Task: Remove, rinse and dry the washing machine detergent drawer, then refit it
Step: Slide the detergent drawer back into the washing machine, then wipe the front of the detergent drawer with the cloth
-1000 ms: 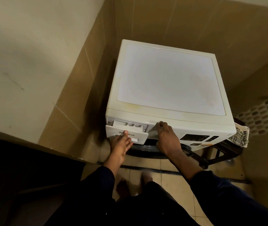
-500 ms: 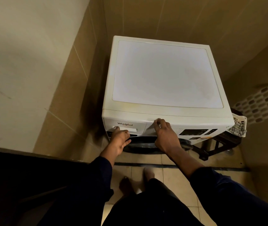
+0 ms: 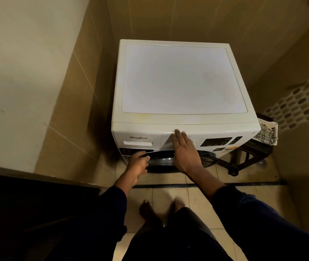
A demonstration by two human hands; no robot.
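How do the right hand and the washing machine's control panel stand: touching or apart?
Touching. The head view shows the right hand with straight fingers laid flat against the control panel.

The drawer [image 3: 138, 141], which had stuck partly out of the washing machine, went in flush with the front. The left hand [image 3: 137, 163] dropped from the drawer's face to the door [image 3: 161, 161] rim below. The right hand [image 3: 184, 153] flattened its bent fingers against the control panel [image 3: 208, 141].

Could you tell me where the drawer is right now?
Head view: the drawer sits closed at the washer's front top-left, just above the left hand.
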